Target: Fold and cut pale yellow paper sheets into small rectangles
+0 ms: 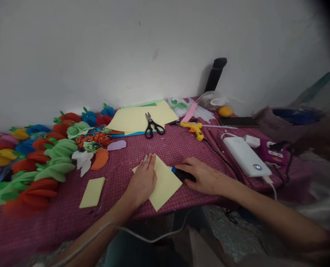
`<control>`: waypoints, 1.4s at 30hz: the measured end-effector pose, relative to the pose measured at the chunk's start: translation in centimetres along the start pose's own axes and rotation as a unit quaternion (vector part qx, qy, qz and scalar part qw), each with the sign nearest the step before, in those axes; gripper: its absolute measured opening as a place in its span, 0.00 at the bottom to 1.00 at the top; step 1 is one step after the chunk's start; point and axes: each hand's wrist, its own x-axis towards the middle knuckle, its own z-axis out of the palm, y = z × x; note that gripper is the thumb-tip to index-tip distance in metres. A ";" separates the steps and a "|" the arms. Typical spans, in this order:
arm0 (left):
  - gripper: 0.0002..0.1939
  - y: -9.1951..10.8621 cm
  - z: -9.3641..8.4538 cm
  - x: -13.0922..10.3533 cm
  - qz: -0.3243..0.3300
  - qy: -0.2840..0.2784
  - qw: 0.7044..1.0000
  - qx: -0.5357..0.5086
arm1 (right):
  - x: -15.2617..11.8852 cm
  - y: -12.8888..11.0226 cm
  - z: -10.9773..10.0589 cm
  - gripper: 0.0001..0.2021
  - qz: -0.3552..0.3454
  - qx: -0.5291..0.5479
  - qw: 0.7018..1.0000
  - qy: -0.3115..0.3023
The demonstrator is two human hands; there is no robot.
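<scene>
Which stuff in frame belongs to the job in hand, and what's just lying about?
In the job:
pale yellow sheet, under the left hand
dark-handled tool, in the right hand
small yellow stack, probably

Apparently just lying about:
scissors, out of hand
yellow glue gun, likewise
white power bank
orange round thing
</scene>
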 end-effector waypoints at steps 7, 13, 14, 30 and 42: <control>0.27 0.0 0.3 -0.3 0.006 0.005 1.000 -0.001 | 1.0 0.3 0.7 0.24 0.004 0.000 1.000 0.023; 0.28 -0.2 0.5 -0.2 0.004 0.011 1.000 -0.006 | 1.8 0.5 1.2 0.24 0.005 -0.008 0.999 0.037; 0.28 -0.2 0.6 -0.2 0.006 0.011 1.000 -0.005 | 1.9 0.5 1.3 0.23 0.006 -0.010 0.999 0.040; 0.26 -0.3 0.7 -0.3 0.020 0.007 1.000 0.018 | 2.5 1.1 1.7 0.23 0.010 -0.018 0.998 0.059; 0.26 -0.3 0.7 -0.3 0.026 0.006 1.000 0.017 | 3.1 1.2 1.7 0.23 0.002 -0.015 0.998 0.059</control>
